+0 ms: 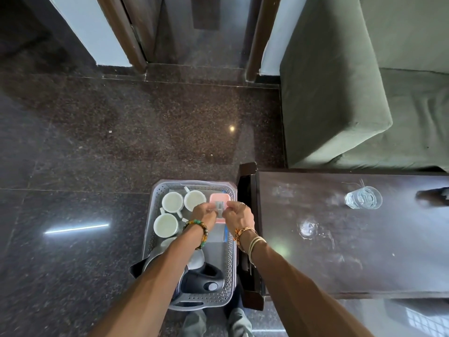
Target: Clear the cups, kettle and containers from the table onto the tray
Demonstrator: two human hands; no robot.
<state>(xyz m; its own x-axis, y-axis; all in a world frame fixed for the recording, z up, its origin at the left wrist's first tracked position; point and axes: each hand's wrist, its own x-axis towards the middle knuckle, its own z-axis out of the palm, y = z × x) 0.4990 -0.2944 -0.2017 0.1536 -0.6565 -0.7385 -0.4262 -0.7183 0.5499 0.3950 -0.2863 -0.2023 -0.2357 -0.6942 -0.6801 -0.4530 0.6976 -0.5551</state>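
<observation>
Nearest the person, the kettle (199,278) lies at the near end of the tray (230,263), dark handle up, partly hidden under the left forearm; if that arm drags back low it could nudge the kettle against the tray's wall. Beyond it both forearms reach forward and converge over the tray's middle, wrists bent slightly inward, beads on the left wrist and bands on the right. The left hand (203,214) and the right hand (239,216) meet around a small clear container (220,208) with a label, each pinching one end with fingertips; it hangs just above the tray, beside or over a pink box (220,197) at the far right corner, and I cannot tell whether they touch. The grip looks light, so I judge the main risk is the container slipping or tipping as it is lowered, or landing askew on the pink box and sliding off. To the left, three white cups (167,224) stand crowded together, handles sticking out; a knuckle brushing one could knock it against its neighbours. Farther right, on the dark table (364,263), a glass (363,197) remains well apart from the tray, with wet marks nearby, so clearing seems not quite finished, and reaching for it across the gap could catch the tray's edge.
</observation>
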